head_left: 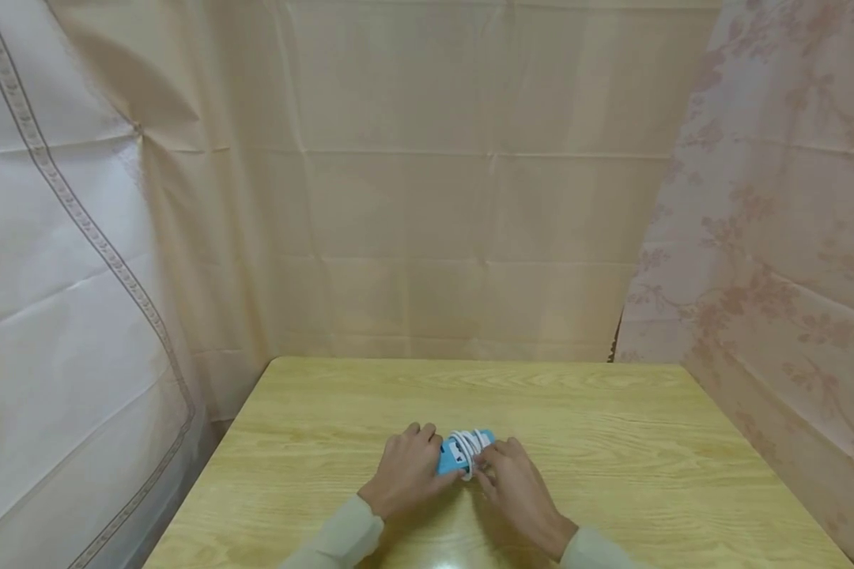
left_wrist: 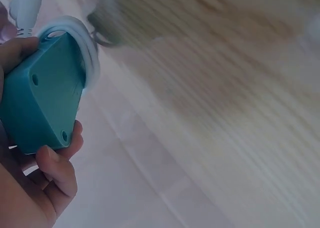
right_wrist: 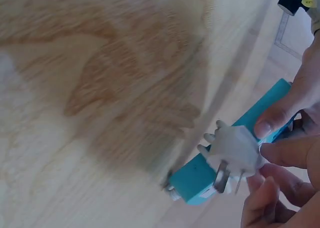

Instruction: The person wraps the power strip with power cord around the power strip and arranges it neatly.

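A blue power strip point(head_left: 444, 460) is held up between both hands, above the wooden table. Several turns of its white cord point(head_left: 467, 444) go around the strip's middle and right part. My left hand point(head_left: 407, 470) grips the strip's left end, thumb on the near side; in the left wrist view the fingers curl about its teal casing point(left_wrist: 55, 93). At the cord's end, a white plug point(right_wrist: 234, 150) with flat metal pins lies against the strip. My right hand point(head_left: 519, 486) pinches this plug with its fingertips; part of that grasp is hidden.
The wood-grain table point(head_left: 327, 411) spreads around both hands. A beige curtain point(head_left: 455, 197) hangs behind it, with a white cloth point(head_left: 57, 316) on the left and a floral cloth point(head_left: 776, 237) on the right.
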`<state>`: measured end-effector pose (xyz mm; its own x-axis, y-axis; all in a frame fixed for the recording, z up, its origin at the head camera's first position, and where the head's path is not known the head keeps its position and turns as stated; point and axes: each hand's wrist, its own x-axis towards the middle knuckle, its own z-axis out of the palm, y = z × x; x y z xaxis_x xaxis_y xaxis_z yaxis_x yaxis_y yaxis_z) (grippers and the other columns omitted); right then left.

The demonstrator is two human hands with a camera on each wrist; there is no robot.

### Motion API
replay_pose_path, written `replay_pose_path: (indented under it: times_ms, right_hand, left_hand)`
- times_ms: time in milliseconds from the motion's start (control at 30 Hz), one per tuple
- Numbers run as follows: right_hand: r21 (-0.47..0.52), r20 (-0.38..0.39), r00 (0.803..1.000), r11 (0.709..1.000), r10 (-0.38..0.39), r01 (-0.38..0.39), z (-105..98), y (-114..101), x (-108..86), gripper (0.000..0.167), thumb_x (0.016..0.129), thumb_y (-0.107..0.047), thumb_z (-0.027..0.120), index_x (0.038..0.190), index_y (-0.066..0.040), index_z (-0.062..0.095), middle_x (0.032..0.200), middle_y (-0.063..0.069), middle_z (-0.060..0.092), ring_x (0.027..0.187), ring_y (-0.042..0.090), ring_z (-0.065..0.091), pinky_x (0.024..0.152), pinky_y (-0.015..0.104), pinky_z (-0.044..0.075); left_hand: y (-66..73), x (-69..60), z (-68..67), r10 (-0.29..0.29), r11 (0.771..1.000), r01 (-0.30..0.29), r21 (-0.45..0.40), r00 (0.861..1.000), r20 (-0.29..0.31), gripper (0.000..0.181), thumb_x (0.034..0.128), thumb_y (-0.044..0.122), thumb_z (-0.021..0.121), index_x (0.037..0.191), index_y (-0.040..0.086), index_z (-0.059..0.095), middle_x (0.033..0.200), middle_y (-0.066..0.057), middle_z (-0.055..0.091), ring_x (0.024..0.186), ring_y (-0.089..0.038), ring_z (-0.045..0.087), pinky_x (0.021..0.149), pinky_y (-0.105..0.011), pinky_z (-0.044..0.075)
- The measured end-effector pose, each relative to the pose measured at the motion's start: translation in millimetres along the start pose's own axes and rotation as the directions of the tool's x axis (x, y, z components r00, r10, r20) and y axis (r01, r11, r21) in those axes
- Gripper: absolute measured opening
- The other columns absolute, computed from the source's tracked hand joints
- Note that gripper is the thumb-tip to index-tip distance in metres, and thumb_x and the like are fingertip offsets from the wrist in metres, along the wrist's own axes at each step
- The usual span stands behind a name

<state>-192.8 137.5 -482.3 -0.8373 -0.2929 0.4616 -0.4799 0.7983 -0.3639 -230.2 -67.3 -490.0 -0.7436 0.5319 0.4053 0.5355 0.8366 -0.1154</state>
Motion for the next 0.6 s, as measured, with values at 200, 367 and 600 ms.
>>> replay_pose_path:
  times_ms: [200,367,600]
  right_hand:
    - [0.059,0.068,0.998,0.998,0.005,-0.009,2,5,4.1,0.011,0.085,-0.009,0.084,0.091,-0.008,0.075,0.086,-0.002,0.068,0.076,0.009,0.052,0.061,0.022,0.047]
    - [0.096,0.162,0.985,0.992,0.063,-0.080,4,12,10.0,0.012,0.088,-0.018,0.083,0.094,-0.015,0.073,0.087,-0.008,0.071,0.080,0.009,0.059,0.069,0.028,0.051]
    - [0.128,0.181,0.978,0.984,0.101,-0.126,5,18,16.0,0.026,0.087,-0.027,0.084,0.107,-0.016,0.070,0.084,-0.011,0.067,0.082,0.011,0.062,0.073,0.036,0.052]
  left_hand:
    - [-7.4,1.6,4.8,0.002,1.000,-0.001,-0.015,1.000,0.012,0.062,0.0881,0.069,0.068,0.096,0.009,0.076,0.089,0.001,0.063,0.073,-0.012,0.050,0.052,-0.022,0.043]
    - [-12.2,3.3,10.1,-0.019,0.998,0.022,-0.052,0.999,0.050,0.066,0.0864,0.070,0.069,0.106,0.008,0.075,0.093,0.000,0.061,0.080,-0.012,0.048,0.056,-0.022,0.045]
    - [-18.6,4.9,10.2,-0.035,0.990,0.050,-0.134,0.993,0.110,0.064,0.0864,0.066,0.073,0.112,0.007,0.073,0.092,0.000,0.055,0.081,-0.013,0.044,0.056,-0.022,0.042]
